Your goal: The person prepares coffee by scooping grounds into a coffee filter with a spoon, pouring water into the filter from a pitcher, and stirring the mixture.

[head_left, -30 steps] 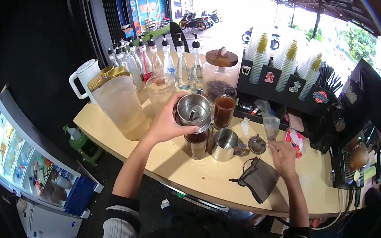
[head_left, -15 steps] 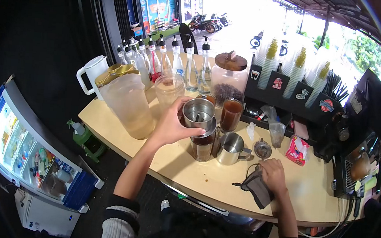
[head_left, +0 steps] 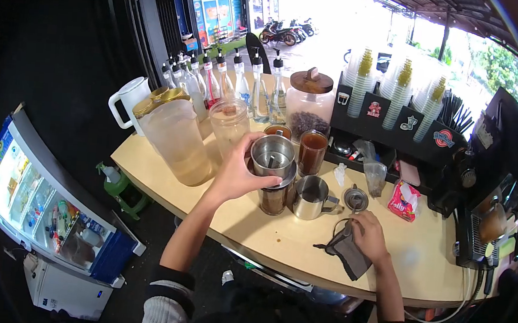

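My left hand [head_left: 237, 172] is wrapped round a metal drip filter [head_left: 272, 155], whose rim rests at the top of a glass [head_left: 273, 200] of dark drink. Beside that glass stands a steel pitcher [head_left: 309, 201]. My right hand [head_left: 368, 236] is closed at the upper edge of a dark cloth [head_left: 350, 252] on the counter, with the fingertips partly hidden. Just above those fingers lies a small round metal filter piece [head_left: 356, 199]. Behind the pitcher is a tall glass of brown drink [head_left: 312, 152].
A plastic jug [head_left: 176, 138], a clear jar [head_left: 229, 126] and pump bottles [head_left: 238, 85] stand at the left and back. A lidded bean jar [head_left: 309, 108] is beside the cup rack [head_left: 388, 119]. A pink packet [head_left: 404, 200] lies at the right.
My right hand has moved down from beside the plastic bag to the dark cloth, which is now bunched up. My left hand has lowered the drip filter slightly toward the glass.
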Motion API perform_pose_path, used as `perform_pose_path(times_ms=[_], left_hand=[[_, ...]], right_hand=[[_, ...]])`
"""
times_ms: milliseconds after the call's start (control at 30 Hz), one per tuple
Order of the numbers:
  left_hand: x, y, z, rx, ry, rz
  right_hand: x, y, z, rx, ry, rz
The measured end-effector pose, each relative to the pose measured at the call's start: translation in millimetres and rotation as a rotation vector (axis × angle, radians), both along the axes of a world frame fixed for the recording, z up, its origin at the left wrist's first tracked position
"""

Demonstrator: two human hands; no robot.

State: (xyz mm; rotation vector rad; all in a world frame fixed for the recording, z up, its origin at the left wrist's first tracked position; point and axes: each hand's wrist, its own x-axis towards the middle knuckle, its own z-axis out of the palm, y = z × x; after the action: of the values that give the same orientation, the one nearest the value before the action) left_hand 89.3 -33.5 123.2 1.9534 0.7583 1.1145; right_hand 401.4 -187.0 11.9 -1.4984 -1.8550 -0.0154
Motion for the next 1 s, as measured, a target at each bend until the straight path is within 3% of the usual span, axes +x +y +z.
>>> perform_pose_path(times_ms=[400,667,867,967,1000], left_hand=[[-3.6,1.2,-26.9,-0.039,0.034,0.029],[1.2,0.5,-39.3,0.044,-0.042,-0.020],[-20.4,8.0,-40.9,0.191,-0.011,-0.002],[-41.9,24.5,-54.0,0.239,-0.362,0.063],[-46.9,29.4,-61.9,0.246,-0.369,0.050]], right_hand=[[-3.5,-5.4,4.8,-0.008,0.037,-0.014],[-5.1,-2.8,4.8,0.017,0.028,0.026],[2.5,-0.4,1.1,-0.036,0.208,-0.065],[10.7,2.5,-2.5,0.061,0.227,-0.082],[10.4,3.9,-4.2,0.085,0.284,-0.092]])
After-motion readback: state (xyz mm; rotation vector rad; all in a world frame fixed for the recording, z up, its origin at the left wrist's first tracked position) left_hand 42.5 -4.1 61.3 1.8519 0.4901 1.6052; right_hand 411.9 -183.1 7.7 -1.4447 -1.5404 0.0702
